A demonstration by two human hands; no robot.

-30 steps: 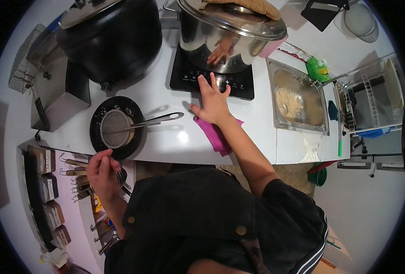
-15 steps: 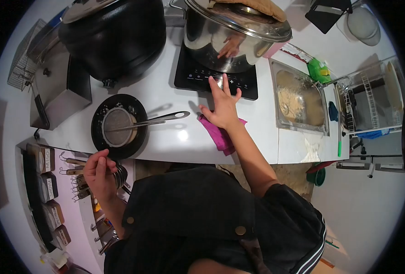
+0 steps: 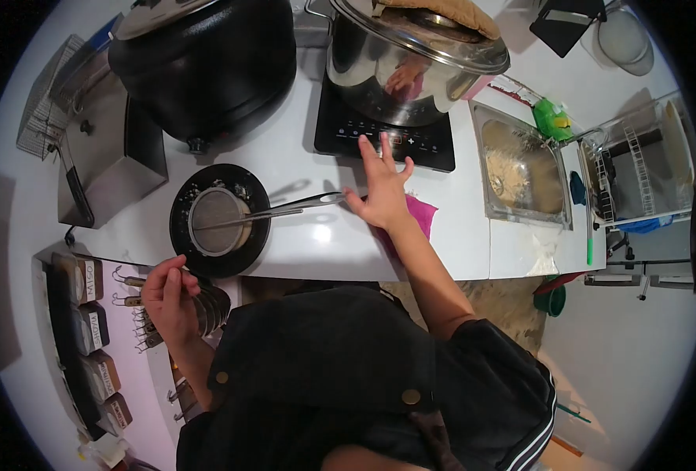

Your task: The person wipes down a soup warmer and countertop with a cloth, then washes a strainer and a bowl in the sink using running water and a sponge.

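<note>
Cooktop ctrls (image 3: 399, 142) by R hand (image 3: 384, 198), fingers spread; L hand (image 3: 172, 297) curled, grip unclear.

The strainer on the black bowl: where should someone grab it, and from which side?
Probably by the strainer's handle, coming from the person's right: it juts beyond the black bowl over the counter, its tip near the right hand, while the round mesh sits within the bowl's outline.

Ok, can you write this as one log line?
right hand: spread at cooktop controls | left hand: near counter edge | lidded pot: on cooktop | strainer: over black dish
</note>
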